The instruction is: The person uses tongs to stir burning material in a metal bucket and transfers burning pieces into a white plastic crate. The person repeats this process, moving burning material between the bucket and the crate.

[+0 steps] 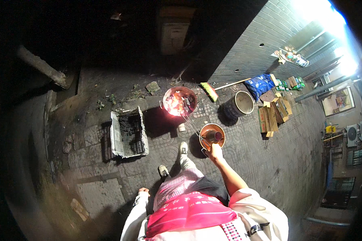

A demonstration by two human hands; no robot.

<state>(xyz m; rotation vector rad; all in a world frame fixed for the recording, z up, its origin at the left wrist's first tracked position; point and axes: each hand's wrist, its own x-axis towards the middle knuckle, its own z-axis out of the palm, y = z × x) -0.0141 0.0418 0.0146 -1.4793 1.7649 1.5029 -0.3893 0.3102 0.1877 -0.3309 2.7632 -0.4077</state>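
My right hand (215, 152) grips the handle end of long metal tongs (192, 124). The tongs slant away over a copper-coloured hot pot (223, 135) with a central chimney, and their far end reaches a round metal basin (195, 105). Flames and glowing charcoal (177, 104) fill that basin, and glare blurs the tongs' tips. Directly under my right hand is the hot pot's near rim. At my left side hangs my left hand (144, 190), small and partly hidden by its sleeve, away from any object.
A white plastic crate (116, 141) holds black charcoal (128, 126) on the left. Beyond the hot pot stands a metal drum (233, 108). A broom (210, 91), a blue sack (260, 86) and cardboard boxes (270, 117) lie near the brick wall (244, 54).
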